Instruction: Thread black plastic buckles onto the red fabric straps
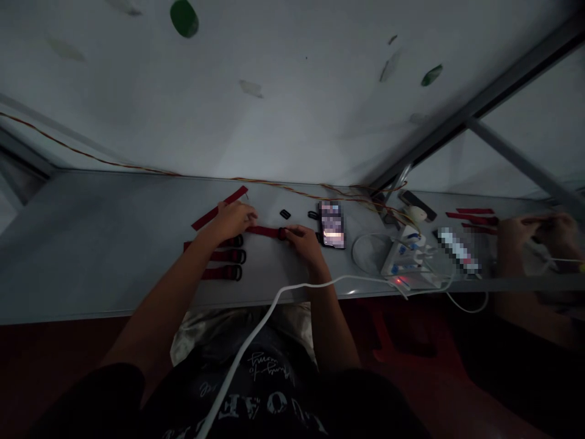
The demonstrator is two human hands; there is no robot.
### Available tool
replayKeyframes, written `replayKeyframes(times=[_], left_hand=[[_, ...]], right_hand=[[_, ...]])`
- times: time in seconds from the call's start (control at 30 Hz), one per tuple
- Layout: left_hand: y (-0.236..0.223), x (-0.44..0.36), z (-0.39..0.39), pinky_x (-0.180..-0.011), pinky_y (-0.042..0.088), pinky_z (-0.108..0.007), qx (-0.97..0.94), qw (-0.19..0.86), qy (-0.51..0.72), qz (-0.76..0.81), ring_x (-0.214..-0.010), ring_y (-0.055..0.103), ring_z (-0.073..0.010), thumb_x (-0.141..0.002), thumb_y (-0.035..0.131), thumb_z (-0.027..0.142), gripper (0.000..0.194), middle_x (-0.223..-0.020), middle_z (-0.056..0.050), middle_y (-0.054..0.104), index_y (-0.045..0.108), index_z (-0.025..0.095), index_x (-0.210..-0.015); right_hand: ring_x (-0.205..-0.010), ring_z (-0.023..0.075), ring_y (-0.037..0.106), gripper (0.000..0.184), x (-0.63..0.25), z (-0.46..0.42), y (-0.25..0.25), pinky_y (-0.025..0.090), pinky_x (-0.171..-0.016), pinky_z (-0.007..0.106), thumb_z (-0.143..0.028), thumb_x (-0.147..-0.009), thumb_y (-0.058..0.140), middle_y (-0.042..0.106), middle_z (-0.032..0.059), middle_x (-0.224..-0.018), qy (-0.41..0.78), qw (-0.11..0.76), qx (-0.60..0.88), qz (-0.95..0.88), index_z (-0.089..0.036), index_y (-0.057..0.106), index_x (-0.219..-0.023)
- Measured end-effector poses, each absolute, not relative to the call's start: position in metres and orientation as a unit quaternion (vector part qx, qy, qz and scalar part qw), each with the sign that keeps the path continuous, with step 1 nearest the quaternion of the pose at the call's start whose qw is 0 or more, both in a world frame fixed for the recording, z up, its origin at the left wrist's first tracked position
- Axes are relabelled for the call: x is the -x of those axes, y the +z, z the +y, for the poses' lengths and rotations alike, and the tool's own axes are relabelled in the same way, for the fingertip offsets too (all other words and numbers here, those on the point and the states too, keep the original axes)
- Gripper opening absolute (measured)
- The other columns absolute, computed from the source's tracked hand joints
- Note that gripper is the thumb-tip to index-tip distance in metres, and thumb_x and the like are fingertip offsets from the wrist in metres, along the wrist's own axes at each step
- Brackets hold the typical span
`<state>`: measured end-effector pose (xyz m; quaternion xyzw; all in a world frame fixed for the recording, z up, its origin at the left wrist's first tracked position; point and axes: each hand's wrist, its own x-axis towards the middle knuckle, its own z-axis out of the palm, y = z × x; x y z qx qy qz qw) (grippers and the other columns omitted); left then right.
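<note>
A short red strap (265, 231) stretches between my two hands, just above or on the grey table. My left hand (234, 219) is closed on its left end. At the other end, by a black buckle (282, 233), my right hand (302, 241) pinches the strap between thumb and fingers. Below my left wrist lie several red straps with black D-shaped rings (237, 256), partly covered by my forearm. A plain red strip (205, 218) lies slantwise behind my left hand. A loose black slider buckle (285, 214) rests beyond the held strap, with another black buckle (313, 214) beside the phone.
A lit phone (333, 225) lies right of my right hand. Farther right stands a white power strip (406, 253) with plugs; its white cable (315, 285) crosses over my right forearm. Another person's hands (539, 235) work at the far right near red strips (475, 213).
</note>
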<state>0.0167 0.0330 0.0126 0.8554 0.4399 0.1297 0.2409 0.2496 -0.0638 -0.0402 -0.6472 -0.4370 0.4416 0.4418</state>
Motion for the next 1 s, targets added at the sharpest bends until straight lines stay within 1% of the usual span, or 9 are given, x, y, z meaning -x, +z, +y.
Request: replayKeyframes(times=[0.1, 0.23, 0.3, 0.4, 0.53, 0.7, 0.87, 0.93, 1.0], left_hand=[[0.008, -0.011, 0.027, -0.108, 0.036, -0.058, -0.856, 0.194, 0.15, 0.456, -0.13, 0.057, -0.0369, -0.093, 0.068, 0.024, 0.019, -0.129, -0.012, 0.072, 0.076, 0.023, -0.111], [0.0, 0.005, 0.016, -0.109, 0.04, -0.053, -0.858, 0.183, 0.178, 0.445, -0.125, 0.061, -0.0319, -0.097, 0.062, 0.029, 0.021, -0.125, -0.009, 0.073, 0.074, 0.025, -0.114], [-0.003, 0.012, 0.009, -0.107, 0.044, -0.048, -0.859, 0.208, 0.192, 0.427, -0.12, 0.064, -0.0294, -0.098, 0.059, 0.032, 0.023, -0.122, -0.008, 0.075, 0.074, 0.024, -0.114], [-0.004, 0.019, 0.0, -0.1, 0.05, -0.04, -0.845, 0.237, 0.229, 0.421, -0.11, 0.069, -0.0265, -0.099, 0.056, 0.037, 0.027, -0.116, -0.008, 0.076, 0.074, 0.021, -0.112], [-0.002, 0.028, -0.007, -0.091, 0.054, -0.036, -0.798, 0.234, 0.266, 0.487, -0.094, 0.072, -0.0252, -0.097, 0.057, 0.039, 0.029, -0.109, -0.009, 0.078, 0.075, 0.02, -0.107], [-0.011, 0.04, 0.001, -0.093, 0.054, -0.039, -0.758, 0.246, 0.277, 0.538, -0.096, 0.073, -0.0274, -0.094, 0.058, 0.039, 0.029, -0.106, -0.009, 0.079, 0.077, 0.019, -0.105], [-0.027, 0.039, 0.017, -0.09, 0.056, -0.035, -0.695, 0.38, 0.358, 0.495, -0.099, 0.073, -0.0247, -0.087, 0.067, 0.047, 0.042, -0.111, -0.01, 0.078, 0.072, 0.019, -0.117], [-0.032, 0.037, 0.023, -0.088, 0.057, -0.034, -0.661, 0.417, 0.389, 0.488, -0.096, 0.073, -0.0236, -0.082, 0.071, 0.047, 0.041, -0.107, -0.01, 0.078, 0.073, 0.018, -0.111], [-0.038, 0.037, 0.027, -0.082, 0.057, -0.033, -0.632, 0.429, 0.4, 0.507, -0.086, 0.072, -0.0226, -0.08, 0.072, 0.044, 0.031, -0.093, -0.008, 0.078, 0.074, 0.017, -0.096]], right_hand=[[-0.074, 0.0188, 0.068, 0.022, -0.267, -0.055, -0.036, 0.051, -0.072, 0.03, -0.035, -0.081, 0.07, 0.077, 0.0053, -0.082, 0.299, 0.366, 0.728, -0.497, -0.017, 0.079, -0.091], [-0.104, 0.0238, 0.07, 0.027, -0.269, -0.029, -0.02, 0.05, -0.097, 0.035, -0.028, -0.094, 0.058, 0.078, 0.0121, -0.113, 0.147, 0.254, 0.766, -0.573, -0.016, 0.079, -0.108], [-0.116, 0.0256, 0.067, 0.03, -0.262, -0.012, -0.014, 0.048, -0.103, 0.035, -0.026, -0.094, 0.061, 0.075, 0.0149, -0.121, 0.133, 0.192, 0.744, -0.626, -0.015, 0.076, -0.119], [-0.118, 0.0287, 0.067, 0.034, -0.25, 0.011, -0.009, 0.048, -0.102, 0.036, -0.018, -0.088, 0.07, 0.075, 0.0185, -0.121, 0.158, 0.144, 0.727, -0.653, -0.011, 0.074, -0.121], [-0.101, 0.027, 0.073, 0.022, -0.237, 0.03, -0.007, 0.052, -0.09, 0.032, -0.019, -0.082, 0.079, 0.079, 0.0156, -0.106, 0.198, 0.116, 0.7, -0.676, -0.011, 0.079, -0.102], [-0.096, 0.0216, 0.073, 0.013, -0.209, 0.036, -0.006, 0.051, -0.088, 0.029, -0.017, -0.084, 0.078, 0.08, 0.0113, -0.102, 0.217, 0.147, 0.659, -0.705, -0.013, 0.079, -0.096], [-0.085, 0.0164, 0.073, 0.012, -0.168, 0.032, -0.015, 0.052, -0.081, 0.026, -0.023, -0.084, 0.078, 0.079, 0.0032, -0.092, 0.306, 0.325, 0.552, -0.704, -0.017, 0.076, -0.095], [-0.086, 0.0157, 0.073, 0.015, -0.156, 0.029, -0.02, 0.053, -0.081, 0.026, -0.021, -0.083, 0.079, 0.079, 0.0019, -0.094, 0.355, 0.365, 0.507, -0.695, -0.018, 0.074, -0.097], [-0.09, 0.0163, 0.072, 0.017, -0.15, 0.026, -0.025, 0.054, -0.085, 0.028, -0.022, -0.085, 0.078, 0.078, 0.0031, -0.099, 0.349, 0.362, 0.511, -0.697, -0.018, 0.073, -0.1]])
